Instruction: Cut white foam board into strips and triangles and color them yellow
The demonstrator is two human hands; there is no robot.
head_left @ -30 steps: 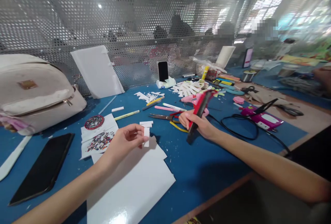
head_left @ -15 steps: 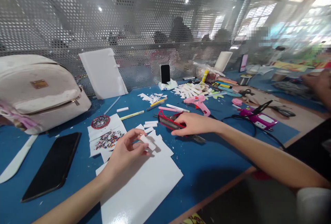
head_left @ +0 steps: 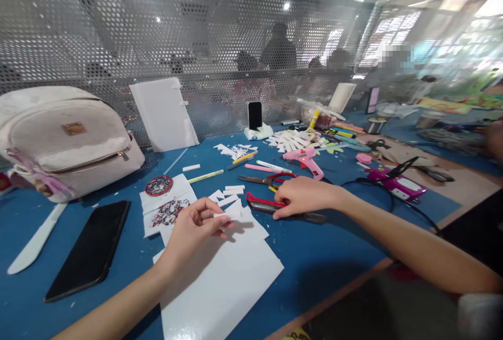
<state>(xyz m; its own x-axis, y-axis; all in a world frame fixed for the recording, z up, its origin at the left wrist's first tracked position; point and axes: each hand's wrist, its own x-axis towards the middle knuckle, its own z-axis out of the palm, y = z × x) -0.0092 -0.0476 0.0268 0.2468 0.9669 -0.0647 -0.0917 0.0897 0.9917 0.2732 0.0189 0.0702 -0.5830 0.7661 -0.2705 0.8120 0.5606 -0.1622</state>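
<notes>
My left hand (head_left: pixel 200 225) pinches a small white strip (head_left: pixel 228 215) between thumb and fingers, above the white sheets (head_left: pixel 220 287). My right hand (head_left: pixel 302 197) is closed on the red utility knife (head_left: pixel 259 203), which lies nearly flat on the blue table; its dark end sticks out on the right, below the wrist. Just behind that hand lie red-handled scissors (head_left: pixel 257 179), partly covered by the fingers. Short white strips (head_left: pixel 234 190) rest between my hands. Left of them, a round red-rimmed dish of beads (head_left: pixel 159 185) and loose beads (head_left: pixel 171 211) sit on white paper.
A pink glue gun (head_left: pixel 308 161), pens (head_left: pixel 245 159) and a heap of white pieces (head_left: pixel 288 140) lie farther back. At left are a black phone (head_left: pixel 90 248), a white plastic knife (head_left: pixel 37 240) and a pale backpack (head_left: pixel 66 141). A purple device (head_left: pixel 396 183) with cables lies right.
My right hand has lowered the utility knife onto the table, and more of the scissors shows behind it. The white strip in my left hand has turned nearly level. The view has shifted slightly.
</notes>
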